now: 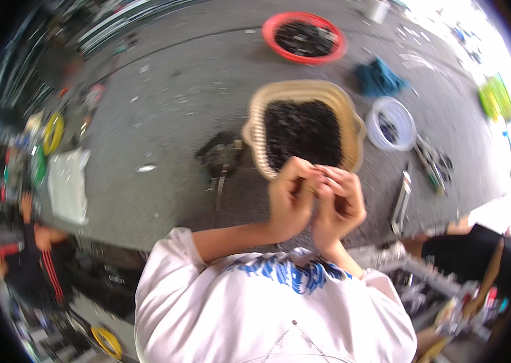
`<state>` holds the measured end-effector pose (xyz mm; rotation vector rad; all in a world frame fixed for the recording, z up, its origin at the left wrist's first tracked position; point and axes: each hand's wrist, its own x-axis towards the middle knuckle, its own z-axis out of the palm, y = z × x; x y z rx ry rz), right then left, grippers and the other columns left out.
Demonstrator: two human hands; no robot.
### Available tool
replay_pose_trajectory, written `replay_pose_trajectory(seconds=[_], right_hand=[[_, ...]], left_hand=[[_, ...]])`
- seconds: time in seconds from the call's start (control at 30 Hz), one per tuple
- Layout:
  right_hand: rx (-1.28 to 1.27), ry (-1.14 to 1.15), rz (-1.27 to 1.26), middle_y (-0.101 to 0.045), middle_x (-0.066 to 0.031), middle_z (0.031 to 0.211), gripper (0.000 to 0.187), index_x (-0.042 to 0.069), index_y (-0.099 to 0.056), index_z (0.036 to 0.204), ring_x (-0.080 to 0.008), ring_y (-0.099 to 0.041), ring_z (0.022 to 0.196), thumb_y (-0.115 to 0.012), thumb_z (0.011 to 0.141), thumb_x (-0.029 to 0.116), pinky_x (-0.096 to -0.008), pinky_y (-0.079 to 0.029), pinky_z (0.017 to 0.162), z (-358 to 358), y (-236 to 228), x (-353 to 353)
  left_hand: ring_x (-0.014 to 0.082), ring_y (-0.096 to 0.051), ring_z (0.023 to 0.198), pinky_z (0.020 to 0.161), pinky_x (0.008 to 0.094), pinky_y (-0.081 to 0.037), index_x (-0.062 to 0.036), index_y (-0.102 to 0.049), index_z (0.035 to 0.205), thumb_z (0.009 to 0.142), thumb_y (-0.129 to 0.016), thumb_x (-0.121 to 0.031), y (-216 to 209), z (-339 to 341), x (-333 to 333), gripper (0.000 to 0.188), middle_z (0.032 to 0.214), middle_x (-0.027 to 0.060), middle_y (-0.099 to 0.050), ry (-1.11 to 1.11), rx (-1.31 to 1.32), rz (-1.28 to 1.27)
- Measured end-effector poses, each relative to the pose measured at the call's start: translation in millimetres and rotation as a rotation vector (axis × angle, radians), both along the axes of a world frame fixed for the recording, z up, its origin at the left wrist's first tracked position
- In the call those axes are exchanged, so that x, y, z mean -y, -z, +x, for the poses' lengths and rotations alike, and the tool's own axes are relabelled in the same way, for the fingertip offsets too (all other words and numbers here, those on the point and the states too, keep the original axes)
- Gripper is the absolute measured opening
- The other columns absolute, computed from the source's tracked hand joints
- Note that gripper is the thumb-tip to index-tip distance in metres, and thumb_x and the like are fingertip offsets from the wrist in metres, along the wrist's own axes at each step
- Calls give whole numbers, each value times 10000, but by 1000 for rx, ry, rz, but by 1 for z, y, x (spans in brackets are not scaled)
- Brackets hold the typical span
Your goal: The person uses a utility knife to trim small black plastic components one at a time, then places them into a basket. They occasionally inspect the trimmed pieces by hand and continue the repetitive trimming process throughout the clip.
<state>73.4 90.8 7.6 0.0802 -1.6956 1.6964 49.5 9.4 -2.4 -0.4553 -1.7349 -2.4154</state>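
Note:
My left hand [292, 196] and my right hand [339, 202] meet fingertip to fingertip over the near rim of a beige woven basket [258, 130]. Both are closed in a pinch on something too small to make out. Many small black pieces [302, 130] fill the basket; their kind is blurred. Left of the basket lies a dark tool or clump with a thin metal rod [221, 181] pointing toward me.
Behind the basket stands a red bowl [270, 40] of dark pieces. To the right are a teal cloth [380, 77], a clear plastic tub [410, 124], scissors [434, 162] and a silver hand tool [401, 202]. A white bag [68, 186] lies left. Other people sit at both sides.

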Motion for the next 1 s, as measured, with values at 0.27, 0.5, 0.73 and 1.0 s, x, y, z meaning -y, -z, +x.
replay_pose_trajectory(seconds=[0.27,0.5,0.73,1.0], right_hand=[[116,239,-54,-707,-77,973,66,-3,-682,972,-112,-658,880,-697,909,8,-243,-519,813,-34,-7,-83],[355,554,427,-722,-130,1049,172,-4,-713,994,-229,-692,920,-744,864,103,-347,-532,804,-45,-8,-156],[860,129,590,-691,-100,980,173,33,-726,991,-210,-667,873,-731,819,18,-311,-514,763,35,21,-138],[752,203,571,-628,-124,933,197,8,-700,889,-290,-651,843,-746,717,-76,-366,-524,734,57,43,-129]], left_hand=[[249,-629,679,626,368,-486,-24,-646,880,865,-738,-187,-36,-58,13,188,797,100,-658,175,-195,-854],[288,-672,915,811,394,-519,-44,-697,976,879,-715,-186,-22,-99,-3,172,918,105,-700,232,-488,-1279],[295,-676,897,775,397,-552,-46,-678,930,889,-696,-181,-8,-98,-8,142,936,116,-673,282,-459,-1554],[315,-644,968,824,420,-518,-47,-691,991,866,-692,-111,-19,-104,-4,140,980,114,-640,258,-471,-1356]])
